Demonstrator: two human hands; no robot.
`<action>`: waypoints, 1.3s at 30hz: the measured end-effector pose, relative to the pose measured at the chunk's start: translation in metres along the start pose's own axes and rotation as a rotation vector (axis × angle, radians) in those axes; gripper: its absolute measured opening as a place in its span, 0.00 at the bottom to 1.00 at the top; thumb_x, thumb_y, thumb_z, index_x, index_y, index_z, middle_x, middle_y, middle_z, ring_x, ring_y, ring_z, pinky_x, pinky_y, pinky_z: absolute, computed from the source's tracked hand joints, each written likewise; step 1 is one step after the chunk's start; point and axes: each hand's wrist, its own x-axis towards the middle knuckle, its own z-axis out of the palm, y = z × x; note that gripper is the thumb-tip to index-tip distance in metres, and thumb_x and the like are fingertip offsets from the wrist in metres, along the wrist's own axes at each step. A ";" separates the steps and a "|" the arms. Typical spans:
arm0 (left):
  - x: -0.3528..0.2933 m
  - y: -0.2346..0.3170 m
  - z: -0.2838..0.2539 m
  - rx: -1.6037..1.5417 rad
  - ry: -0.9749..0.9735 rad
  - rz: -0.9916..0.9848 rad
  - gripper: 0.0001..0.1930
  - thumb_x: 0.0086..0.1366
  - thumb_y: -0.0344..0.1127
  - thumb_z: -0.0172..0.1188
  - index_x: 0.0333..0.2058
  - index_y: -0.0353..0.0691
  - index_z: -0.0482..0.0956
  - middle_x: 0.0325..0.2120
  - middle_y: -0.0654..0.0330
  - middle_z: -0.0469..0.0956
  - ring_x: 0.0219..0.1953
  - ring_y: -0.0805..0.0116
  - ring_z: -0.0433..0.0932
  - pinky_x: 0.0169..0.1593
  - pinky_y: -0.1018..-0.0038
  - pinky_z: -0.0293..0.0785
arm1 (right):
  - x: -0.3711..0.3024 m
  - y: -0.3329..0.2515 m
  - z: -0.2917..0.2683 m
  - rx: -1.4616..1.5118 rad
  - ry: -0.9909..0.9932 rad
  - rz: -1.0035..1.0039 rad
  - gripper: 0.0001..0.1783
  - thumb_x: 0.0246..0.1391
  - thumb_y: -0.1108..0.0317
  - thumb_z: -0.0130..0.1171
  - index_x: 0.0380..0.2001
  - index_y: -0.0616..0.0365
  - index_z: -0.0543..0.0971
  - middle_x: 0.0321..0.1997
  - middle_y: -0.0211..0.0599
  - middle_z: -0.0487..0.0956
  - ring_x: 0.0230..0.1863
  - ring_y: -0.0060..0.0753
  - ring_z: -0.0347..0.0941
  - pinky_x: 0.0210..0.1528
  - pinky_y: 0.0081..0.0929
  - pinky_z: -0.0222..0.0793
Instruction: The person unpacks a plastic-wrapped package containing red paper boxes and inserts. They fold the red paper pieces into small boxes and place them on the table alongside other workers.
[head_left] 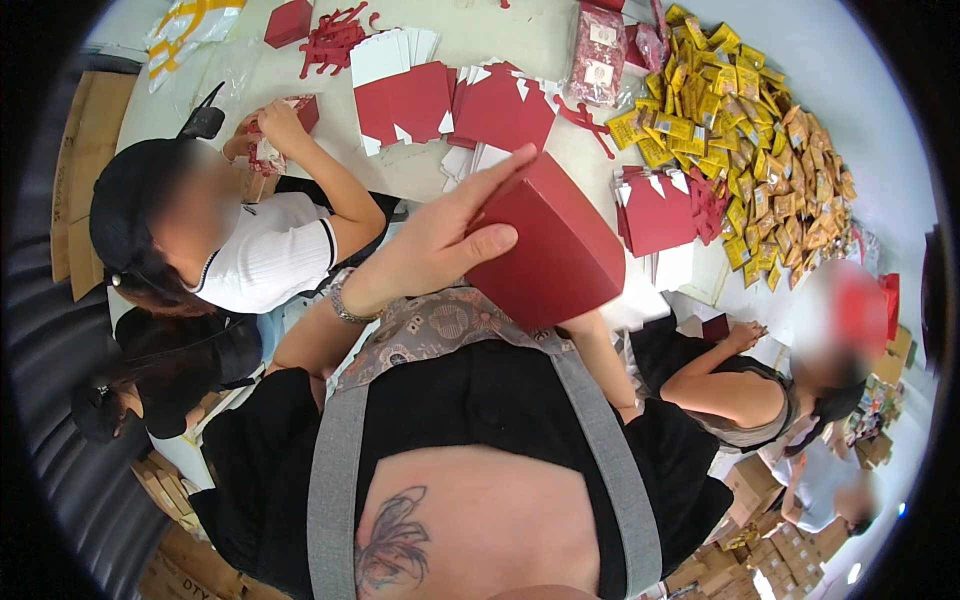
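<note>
A dark red cardboard box point(555, 240) is held up close in front of me, tilted over the near edge of the table. My left hand point(435, 245) grips its left side, thumb lying on the near face and fingers stretched along the upper edge. Of my right hand point(583, 322) only a part near the wrist shows, under the box's lower right corner; the box hides its fingers. Behind the box lie stacks of flat red and white box blanks point(405, 105), with another red stack point(655, 210) to the right.
Yellow packets point(710, 85) and orange packets point(800, 170) are heaped at the right. Red strips point(333, 40) lie at the back left, near a small red box point(288, 22). A co-worker point(270, 240) handles a patterned item at left; another person point(740, 390) sits at right.
</note>
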 end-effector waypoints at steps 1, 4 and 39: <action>0.001 -0.003 0.005 -0.003 -0.011 0.016 0.39 0.64 0.51 0.49 0.64 0.34 0.43 0.61 0.49 0.54 0.62 0.60 0.55 0.63 0.70 0.49 | -0.004 0.001 0.000 0.151 0.052 0.085 0.33 0.53 0.64 0.58 0.61 0.54 0.59 0.62 0.41 0.62 0.61 0.38 0.61 0.59 0.35 0.60; 0.004 -0.017 0.013 -0.171 0.022 -0.001 0.37 0.65 0.52 0.47 0.64 0.35 0.46 0.61 0.52 0.54 0.62 0.64 0.55 0.63 0.71 0.49 | -0.008 0.010 -0.003 -0.138 0.071 0.001 0.33 0.51 0.66 0.60 0.60 0.56 0.61 0.61 0.42 0.63 0.60 0.38 0.62 0.58 0.34 0.61; -0.106 -0.079 0.272 -0.529 -0.279 -0.679 0.27 0.69 0.47 0.41 0.62 0.44 0.49 0.55 0.54 0.62 0.55 0.63 0.65 0.58 0.67 0.61 | -0.258 0.143 -0.013 -0.629 0.642 -0.178 0.14 0.50 0.62 0.47 0.40 0.53 0.71 0.45 0.37 0.74 0.48 0.33 0.69 0.48 0.29 0.63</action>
